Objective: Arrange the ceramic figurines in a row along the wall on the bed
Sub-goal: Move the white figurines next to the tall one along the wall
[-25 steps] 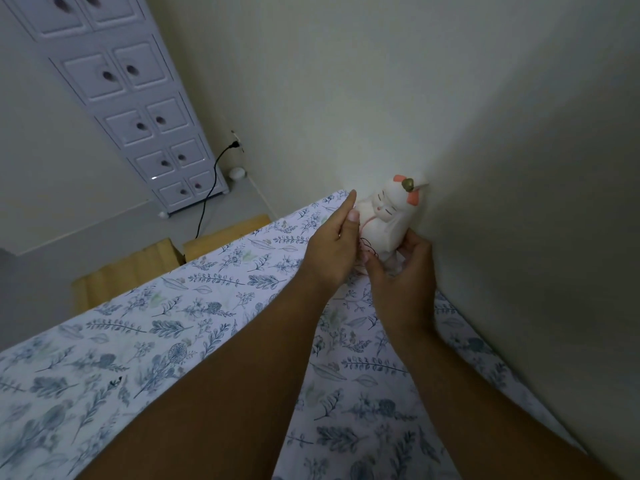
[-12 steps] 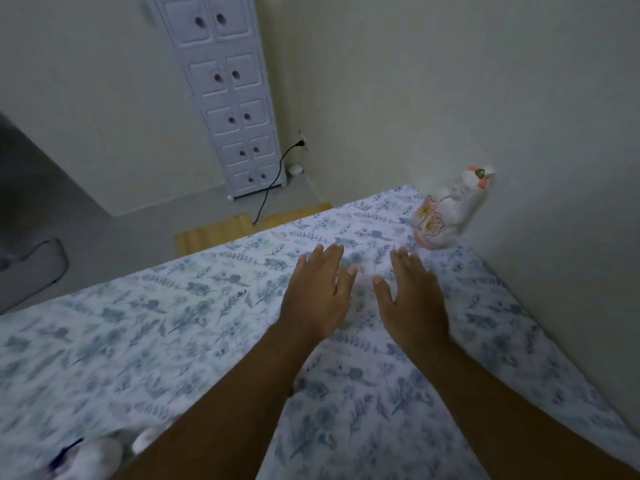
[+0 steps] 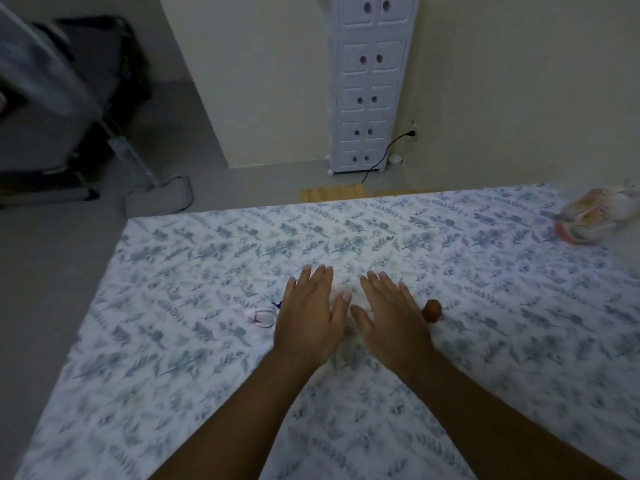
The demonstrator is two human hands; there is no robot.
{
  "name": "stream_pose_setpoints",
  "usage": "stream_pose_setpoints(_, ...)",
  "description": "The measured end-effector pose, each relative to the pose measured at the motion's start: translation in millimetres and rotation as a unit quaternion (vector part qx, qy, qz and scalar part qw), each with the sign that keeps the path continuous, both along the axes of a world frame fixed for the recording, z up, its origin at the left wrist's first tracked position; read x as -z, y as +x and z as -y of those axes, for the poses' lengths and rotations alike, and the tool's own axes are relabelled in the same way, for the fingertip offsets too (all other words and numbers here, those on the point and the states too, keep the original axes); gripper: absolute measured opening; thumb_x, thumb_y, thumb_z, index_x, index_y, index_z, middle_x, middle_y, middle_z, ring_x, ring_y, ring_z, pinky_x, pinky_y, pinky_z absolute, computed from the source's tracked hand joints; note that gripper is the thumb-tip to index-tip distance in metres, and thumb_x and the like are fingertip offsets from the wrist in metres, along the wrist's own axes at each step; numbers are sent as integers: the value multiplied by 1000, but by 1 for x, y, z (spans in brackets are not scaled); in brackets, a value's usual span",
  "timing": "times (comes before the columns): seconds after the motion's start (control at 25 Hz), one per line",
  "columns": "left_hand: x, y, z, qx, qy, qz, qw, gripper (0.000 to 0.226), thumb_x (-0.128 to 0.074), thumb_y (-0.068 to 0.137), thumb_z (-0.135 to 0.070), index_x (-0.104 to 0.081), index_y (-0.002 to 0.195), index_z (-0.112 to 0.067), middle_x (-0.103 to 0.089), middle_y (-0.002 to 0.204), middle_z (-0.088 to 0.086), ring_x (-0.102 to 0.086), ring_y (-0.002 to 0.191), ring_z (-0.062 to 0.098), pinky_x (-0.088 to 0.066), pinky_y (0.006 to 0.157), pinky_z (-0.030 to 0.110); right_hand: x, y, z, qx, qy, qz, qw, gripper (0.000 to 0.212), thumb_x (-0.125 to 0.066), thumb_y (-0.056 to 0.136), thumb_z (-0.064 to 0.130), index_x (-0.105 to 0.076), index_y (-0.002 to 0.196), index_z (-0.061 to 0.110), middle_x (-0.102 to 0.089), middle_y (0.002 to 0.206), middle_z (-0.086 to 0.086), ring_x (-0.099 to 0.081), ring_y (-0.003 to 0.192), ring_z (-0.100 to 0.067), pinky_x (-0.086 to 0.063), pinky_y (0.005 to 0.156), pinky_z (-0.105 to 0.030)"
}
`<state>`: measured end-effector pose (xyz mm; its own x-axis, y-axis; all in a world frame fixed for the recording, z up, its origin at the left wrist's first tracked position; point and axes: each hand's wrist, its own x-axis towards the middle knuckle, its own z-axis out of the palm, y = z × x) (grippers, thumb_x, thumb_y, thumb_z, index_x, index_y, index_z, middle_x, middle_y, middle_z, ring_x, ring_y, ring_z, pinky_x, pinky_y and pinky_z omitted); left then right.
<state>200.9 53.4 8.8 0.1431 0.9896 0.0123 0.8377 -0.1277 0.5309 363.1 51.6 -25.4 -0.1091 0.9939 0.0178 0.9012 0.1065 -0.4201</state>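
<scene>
A white ceramic figurine with orange markings [image 3: 595, 216] stands against the wall at the far right of the bed, blurred by motion. My left hand [image 3: 310, 311] and my right hand [image 3: 389, 311] hover palm down over the middle of the bed, fingers spread, holding nothing. Under and between them lies a white figurine [image 3: 348, 292], mostly hidden. A white piece with a red line and a blue bit [image 3: 263, 317] shows left of my left hand. A brown round part [image 3: 432, 309] peeks out right of my right hand.
The bed carries a white sheet with blue leaf print [image 3: 173, 341]. Its far edge borders grey floor. A tall white drawer cabinet [image 3: 367, 84] stands against the far wall with a black cable [image 3: 384, 152] plugged beside it. Dark furniture [image 3: 69, 98] fills the upper left.
My hands let go of the figurine by the wall and drew back to the middle of the bed. The view swung left, so that figurine now sits at the right edge.
</scene>
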Motion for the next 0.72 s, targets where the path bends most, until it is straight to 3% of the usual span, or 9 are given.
stream_pose_setpoints(0.2,19,-91,5,-28,-38,-79,996,79,-52,96,-55,-25,160,-18,-23,169,2,-7,158,22,2,125,43,25,-59,6,4,-41,-8,999,67,-53,96,46,-34,153,19,-27,163,-4,-17,151,-21,-12,121,-38)
stream_pose_setpoints(0.32,33,-118,-6,-24,-119,-54,991,76,-72,87,-46,-42,153,-23,-41,160,2,-28,152,26,-17,125,48,40,-67,3,62,-81,-28,994,57,-68,90,38,-51,140,16,-51,146,-11,-39,137,-30,-31,113,-43)
stream_pose_setpoints(0.4,42,-127,-14,-16,-140,42,989,54,-80,84,-26,-64,135,-19,-63,137,7,-54,130,27,-42,108,38,45,-71,3,102,-77,-97,987,40,-76,84,28,-60,120,19,-64,115,-6,-55,110,-27,-45,91,-39)
stream_pose_setpoints(0.52,48,-135,-16,-4,-107,82,991,33,-79,82,-13,-75,114,-16,-72,112,9,-64,104,26,-47,82,30,45,-78,3,118,-33,-116,986,24,-79,78,15,-62,95,18,-64,87,-2,-58,84,-26,-40,68,-33)
stream_pose_setpoints(0.72,40,-130,-13,-26,-55,120,991,27,-83,79,-19,-76,105,-21,-71,100,-3,-63,93,17,-47,76,29,17,-84,22,83,56,-156,983,30,-78,77,0,-69,106,8,-70,98,-7,-61,92,-24,-51,81,-40)
